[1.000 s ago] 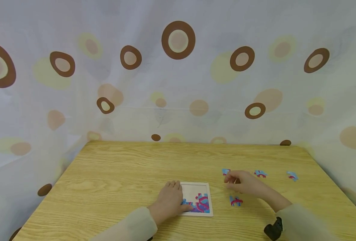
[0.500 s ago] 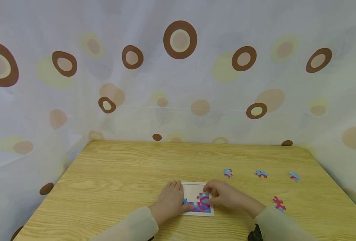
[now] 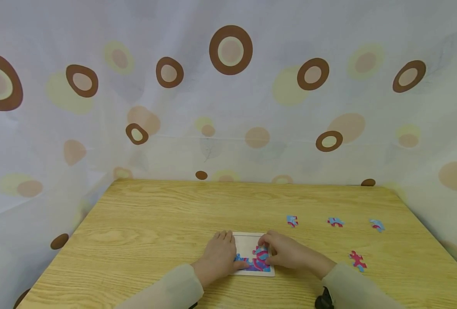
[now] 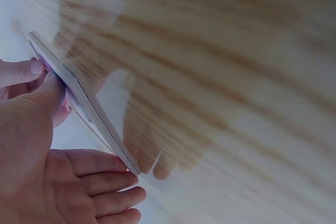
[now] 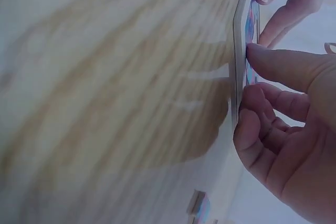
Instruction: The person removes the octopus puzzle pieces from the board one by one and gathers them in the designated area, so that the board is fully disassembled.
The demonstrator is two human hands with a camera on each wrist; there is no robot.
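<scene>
A shallow white puzzle tray (image 3: 247, 240) lies flat on the table with several blue, purple and red jigsaw pieces along its near and right parts. My left hand (image 3: 218, 254) rests on its left side, thumb over the near pieces and fingers straight along the edge. My right hand (image 3: 286, 250) is at the tray's right side, thumb and fingertips pinching a blue-and-red puzzle piece (image 3: 262, 253) there; the fingers partly hide it. In the right wrist view the thumb (image 5: 283, 69) touches the tray's edge and the other fingers are curled.
Loose puzzle pieces lie to the right on the wooden table (image 3: 155, 214): a blue-red one (image 3: 292, 221), a second (image 3: 335, 222), a bluish one (image 3: 376, 225), and a mostly red one (image 3: 357, 261) nearer. A patterned curtain (image 3: 228, 107) surrounds the table.
My right hand has moved left from above the loose pieces to the tray's right side. The nearer blue-red piece has left its spot on the table. My left hand has stayed put.
</scene>
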